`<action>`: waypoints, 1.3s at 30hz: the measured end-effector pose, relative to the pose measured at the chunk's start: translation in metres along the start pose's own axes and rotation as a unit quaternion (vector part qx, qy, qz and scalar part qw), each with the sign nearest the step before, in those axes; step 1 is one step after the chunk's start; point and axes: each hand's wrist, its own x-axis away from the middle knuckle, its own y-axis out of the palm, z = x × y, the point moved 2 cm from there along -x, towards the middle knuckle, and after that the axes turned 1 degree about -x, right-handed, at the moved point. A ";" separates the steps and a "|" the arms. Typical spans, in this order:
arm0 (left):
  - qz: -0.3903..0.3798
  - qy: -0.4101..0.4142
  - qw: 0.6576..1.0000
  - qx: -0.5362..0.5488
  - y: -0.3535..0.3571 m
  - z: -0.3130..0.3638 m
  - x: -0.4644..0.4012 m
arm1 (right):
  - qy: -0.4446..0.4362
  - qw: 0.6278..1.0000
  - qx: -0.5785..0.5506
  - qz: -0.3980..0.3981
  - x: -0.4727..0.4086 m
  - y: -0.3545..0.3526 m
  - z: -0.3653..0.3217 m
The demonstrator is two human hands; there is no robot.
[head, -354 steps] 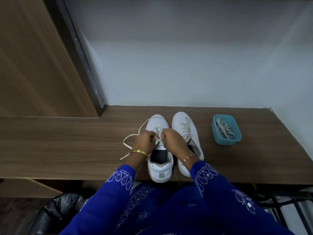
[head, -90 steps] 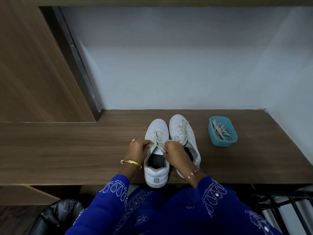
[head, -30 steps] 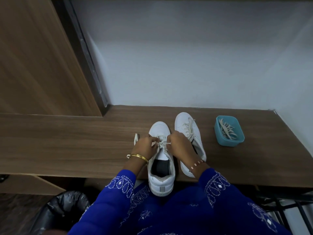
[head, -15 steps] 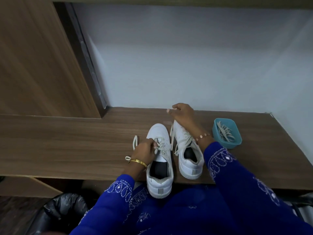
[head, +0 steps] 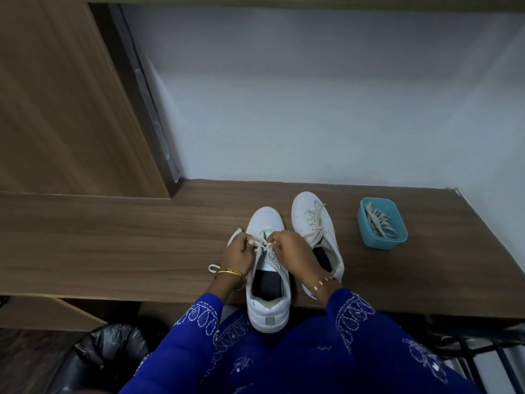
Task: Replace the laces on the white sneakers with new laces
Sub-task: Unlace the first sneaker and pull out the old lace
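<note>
Two white sneakers stand on the wooden desk [head: 113, 245]. The left sneaker [head: 267, 297] lies nearest me, its heel over the desk's front edge. My left hand [head: 237, 255] pinches one strand of its cream lace [head: 262, 247], and my right hand [head: 292, 254] pinches the other strand across the tongue. A loose lace end loops out on the desk beside my left wrist. The right sneaker [head: 315, 223] sits just beyond, laced, partly hidden by my right hand.
A small teal tub [head: 382, 223] holding several cream laces stands at the right of the desk. A grey wall runs behind, a wooden panel [head: 56, 109] rises at the left. A black bag [head: 108, 348] sits below the desk at lower left.
My right hand has come back from the far side of the right sneaker to the left sneaker's lace. The right sneaker now sits further back. My left hand stayed on the lace.
</note>
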 end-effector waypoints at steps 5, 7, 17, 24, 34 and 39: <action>-0.016 0.010 0.999 -0.033 -0.001 -0.001 -0.004 | -0.012 0.999 0.044 0.012 0.002 0.005 0.007; -0.020 0.016 0.999 -0.022 -0.001 -0.003 -0.004 | 0.021 0.999 0.005 0.044 0.000 0.006 0.011; -0.015 0.094 0.995 -0.010 -0.009 0.007 0.002 | 0.045 0.993 -0.069 0.090 -0.002 0.000 0.018; -0.041 0.175 0.965 -0.192 -0.012 0.019 0.004 | -0.097 0.985 0.122 0.070 -0.004 0.005 0.006; -0.034 0.009 0.998 0.049 -0.008 0.008 0.002 | 0.013 0.997 0.054 0.059 -0.002 0.006 0.012; -0.024 -0.102 0.966 0.237 -0.008 -0.006 0.004 | 0.143 0.949 -0.205 0.191 -0.002 -0.006 0.024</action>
